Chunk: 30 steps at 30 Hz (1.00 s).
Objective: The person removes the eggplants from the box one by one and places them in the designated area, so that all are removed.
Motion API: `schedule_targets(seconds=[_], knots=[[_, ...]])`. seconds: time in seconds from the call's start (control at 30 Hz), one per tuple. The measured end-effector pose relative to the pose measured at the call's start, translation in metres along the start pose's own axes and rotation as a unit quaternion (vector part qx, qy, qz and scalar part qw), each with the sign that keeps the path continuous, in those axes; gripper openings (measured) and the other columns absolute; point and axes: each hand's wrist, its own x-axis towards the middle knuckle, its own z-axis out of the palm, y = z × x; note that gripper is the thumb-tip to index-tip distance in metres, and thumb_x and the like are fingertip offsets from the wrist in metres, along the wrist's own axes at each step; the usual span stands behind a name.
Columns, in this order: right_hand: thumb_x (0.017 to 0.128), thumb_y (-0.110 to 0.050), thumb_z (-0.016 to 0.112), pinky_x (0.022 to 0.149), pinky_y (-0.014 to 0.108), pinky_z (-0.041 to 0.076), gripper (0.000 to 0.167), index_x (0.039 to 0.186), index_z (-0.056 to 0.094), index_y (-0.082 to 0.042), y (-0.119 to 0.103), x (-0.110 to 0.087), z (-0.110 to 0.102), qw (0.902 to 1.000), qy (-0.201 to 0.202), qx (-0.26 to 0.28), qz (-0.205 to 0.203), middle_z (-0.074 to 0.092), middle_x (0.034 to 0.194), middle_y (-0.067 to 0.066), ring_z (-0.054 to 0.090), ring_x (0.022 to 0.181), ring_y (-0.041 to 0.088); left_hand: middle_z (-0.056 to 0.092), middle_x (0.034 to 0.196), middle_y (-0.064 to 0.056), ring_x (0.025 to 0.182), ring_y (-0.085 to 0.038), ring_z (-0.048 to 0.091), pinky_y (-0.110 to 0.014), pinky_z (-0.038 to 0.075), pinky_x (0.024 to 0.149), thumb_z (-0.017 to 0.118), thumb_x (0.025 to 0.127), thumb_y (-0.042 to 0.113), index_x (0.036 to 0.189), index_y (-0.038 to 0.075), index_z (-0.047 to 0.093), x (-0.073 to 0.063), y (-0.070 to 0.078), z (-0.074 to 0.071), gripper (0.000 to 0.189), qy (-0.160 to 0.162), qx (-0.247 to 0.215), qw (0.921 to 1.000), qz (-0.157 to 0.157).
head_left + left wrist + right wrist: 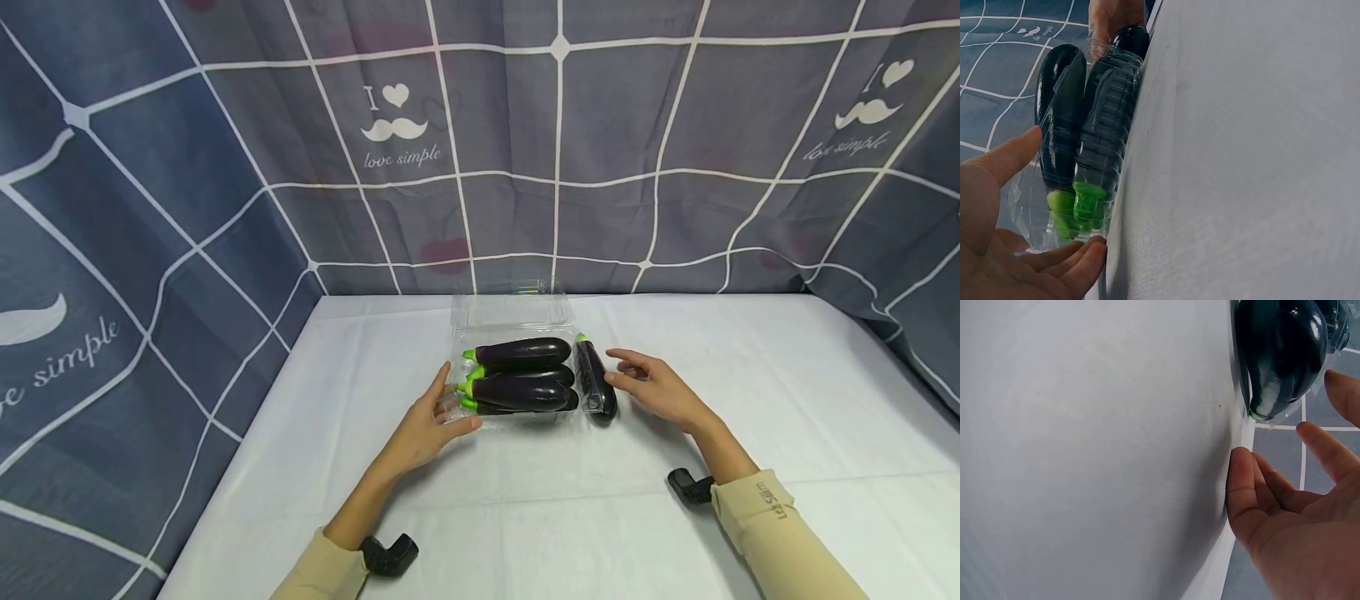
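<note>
Several dark purple eggplants (525, 392) with green stem ends lie in a clear plastic clamshell box (459, 333), its lid (510, 312) folded back. My left hand (423, 429) is at the box's left end, thumb and fingers spread apart. In the left wrist view the fingertips (1094, 247) touch the lower end of the box beside the green stems. One single eggplant (596, 379) lies on the table right of the box, stem away from me. My right hand (660, 390) is just right of it, fingers loosely bent with nothing held; the right wrist view shows the fingers apart from the eggplant.
A white cloth (525, 517) covers the table. A dark grey-blue curtain (495, 167) with white grid lines hangs behind it and along both sides. Black wrist-worn devices (390, 556) sit by both beige sleeves (780, 533).
</note>
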Motion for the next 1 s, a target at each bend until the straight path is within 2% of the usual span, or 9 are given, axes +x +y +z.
schedule_targets(seconds=[0.47, 0.7, 0.93, 1.0], knots=[[0.097, -0.026, 0.065, 0.088, 0.041, 0.046, 0.053, 0.14, 0.052, 0.003, -0.0007, 0.0006, 0.0005, 1.0, 0.003, -0.004, -0.007, 0.064, 0.116, 0.019, 0.058, 0.102, 0.028, 0.037, 0.152, -0.02, 0.132, -0.036, 0.046, -0.049, 0.042, 0.106, 0.078, 0.088, 0.032, 0.161, 0.016, 0.009, 0.0023, 0.0002, -0.0018, 0.102, -0.003, 0.001, 1.0, 0.003], [0.097, -0.027, 0.066, 0.089, 0.04, 0.045, 0.052, 0.139, 0.054, 0.002, 0.0004, 0.0014, 0.0007, 0.9999, 0.007, -0.006, -0.01, 0.061, 0.121, 0.023, 0.057, 0.104, 0.028, 0.037, 0.152, -0.019, 0.132, -0.034, 0.047, -0.047, 0.043, 0.105, 0.078, 0.087, 0.036, 0.161, 0.015, 0.008, 0.002, -0.0001, -0.002, 0.104, -0.002, 0.012, 0.9999, 0.0], [0.098, -0.022, 0.064, 0.076, 0.033, 0.053, 0.054, 0.143, 0.049, 0.003, -0.0044, -0.0004, -0.0049, 0.9992, -0.003, 0.04, -0.007, 0.056, 0.127, 0.027, 0.058, 0.102, 0.028, 0.037, 0.151, -0.02, 0.132, -0.035, 0.047, -0.048, 0.043, 0.105, 0.077, 0.088, 0.034, 0.161, 0.016, 0.008, 0.0019, -0.0001, -0.0025, 0.102, -0.006, 0.005, 1.0, 0.005], [0.098, -0.022, 0.064, 0.079, 0.035, 0.053, 0.054, 0.144, 0.048, 0.003, -0.0065, -0.0009, -0.0069, 0.9991, -0.002, 0.041, -0.009, 0.055, 0.129, 0.028, 0.058, 0.106, 0.03, 0.037, 0.151, -0.02, 0.132, -0.035, 0.047, -0.049, 0.043, 0.104, 0.077, 0.088, 0.032, 0.161, 0.016, 0.007, 0.0025, 0.001, -0.0028, 0.102, -0.008, 0.0, 0.9999, 0.009]])
